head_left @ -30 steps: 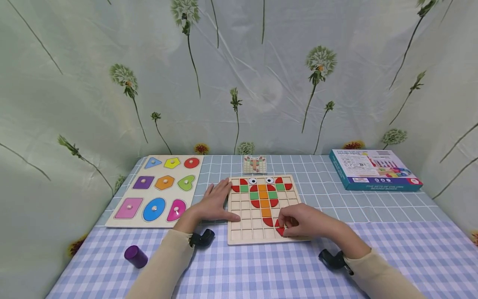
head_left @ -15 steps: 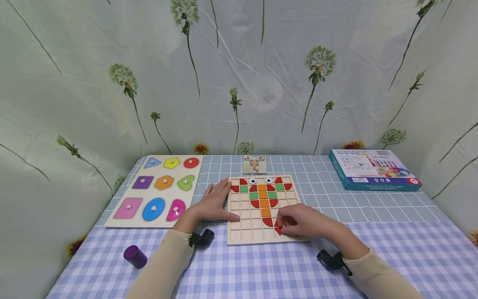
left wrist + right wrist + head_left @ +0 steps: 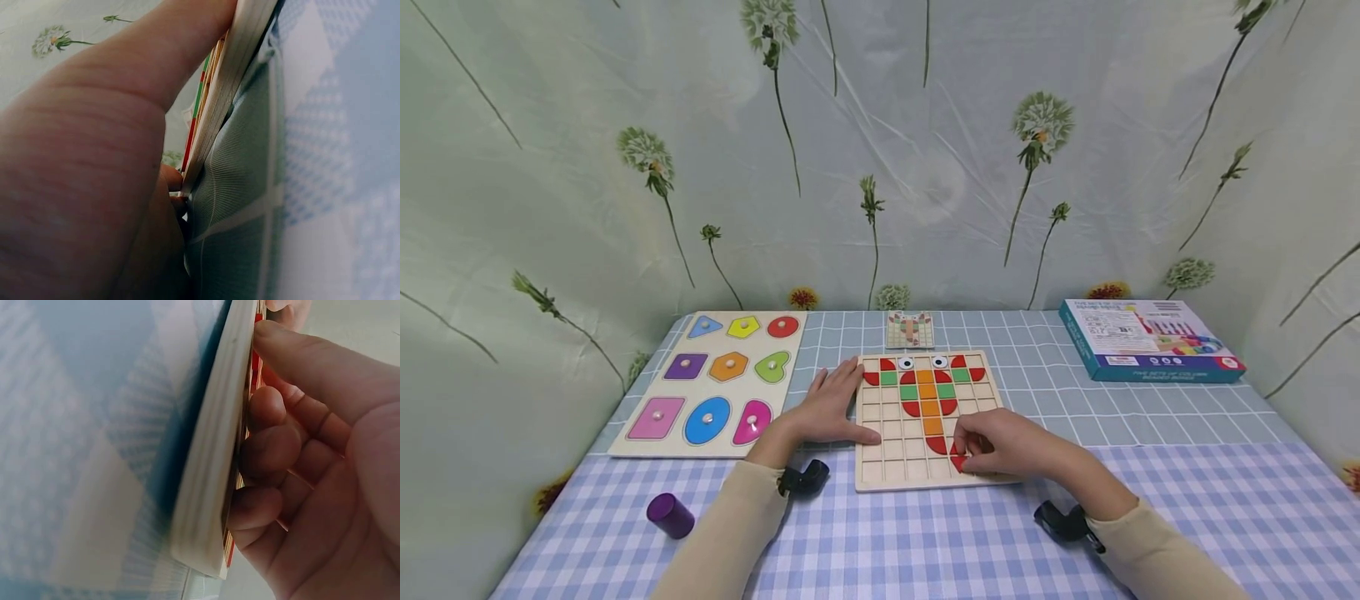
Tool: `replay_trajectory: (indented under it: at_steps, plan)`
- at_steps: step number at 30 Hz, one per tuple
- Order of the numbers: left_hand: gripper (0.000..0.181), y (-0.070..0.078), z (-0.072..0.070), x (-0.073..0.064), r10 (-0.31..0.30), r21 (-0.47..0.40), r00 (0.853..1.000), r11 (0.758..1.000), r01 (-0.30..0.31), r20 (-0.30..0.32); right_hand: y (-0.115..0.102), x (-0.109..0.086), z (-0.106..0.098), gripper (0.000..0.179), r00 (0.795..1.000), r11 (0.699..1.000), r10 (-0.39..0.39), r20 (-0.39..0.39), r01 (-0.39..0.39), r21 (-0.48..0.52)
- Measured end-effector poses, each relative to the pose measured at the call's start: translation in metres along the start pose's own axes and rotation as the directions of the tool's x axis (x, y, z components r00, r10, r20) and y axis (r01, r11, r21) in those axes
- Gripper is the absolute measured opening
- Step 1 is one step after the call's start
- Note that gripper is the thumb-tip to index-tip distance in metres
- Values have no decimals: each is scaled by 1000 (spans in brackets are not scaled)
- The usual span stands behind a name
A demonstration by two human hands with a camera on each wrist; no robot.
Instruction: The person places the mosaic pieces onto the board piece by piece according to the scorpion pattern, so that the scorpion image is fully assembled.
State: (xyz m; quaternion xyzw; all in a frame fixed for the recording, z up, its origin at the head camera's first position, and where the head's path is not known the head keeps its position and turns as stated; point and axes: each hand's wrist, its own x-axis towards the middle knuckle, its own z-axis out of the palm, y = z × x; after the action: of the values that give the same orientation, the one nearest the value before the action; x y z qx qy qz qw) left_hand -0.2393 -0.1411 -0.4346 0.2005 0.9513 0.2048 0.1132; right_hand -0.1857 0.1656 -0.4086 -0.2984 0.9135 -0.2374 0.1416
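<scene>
My left hand (image 3: 829, 414) rests along the left edge of a wooden grid board (image 3: 891, 473), its thumb lying over the rim and its fingers extended. In the left wrist view, that thumb lies against the thick board edge (image 3: 234, 69). On the grid is a pattern of orange squares (image 3: 931, 407), green squares, red quarter-circles and two eye pieces. My right hand (image 3: 1011, 443) pinches a small red piece (image 3: 957, 461) at the lower right of the pattern, against the grid. Its fingers hide part of the piece, so the full shape is unclear. The right wrist view shows its other fingers curled beside the board.
A small pattern card (image 3: 910, 331) lies behind the board. At left is a shape puzzle board (image 3: 677, 379) with colourful knobbed pieces. Nearer stands a purple cylinder (image 3: 671, 516). A flat blue box (image 3: 1153, 342) lies at the back right on the checked cloth (image 3: 880, 550).
My right hand has shifted slightly left with the red piece. Two separate red points showed earlier; now the red looks more compact, beside the lowest red quarter-circle. My left hand stays put.
</scene>
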Motion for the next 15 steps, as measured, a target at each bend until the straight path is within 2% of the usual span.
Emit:
replay_trajectory:
  at_steps: [9, 15]
  plan:
    - [120, 0, 0, 1, 7, -2, 1000, 1000, -7, 6, 1, 1, 1, 19, 1000, 1000, 16, 4, -16, 8]
    - [122, -3, 2, 0, 4, -9, 1000, 1000, -4, 9, 3, 1, -1, 20, 1000, 997, 21, 3, -22, 68]
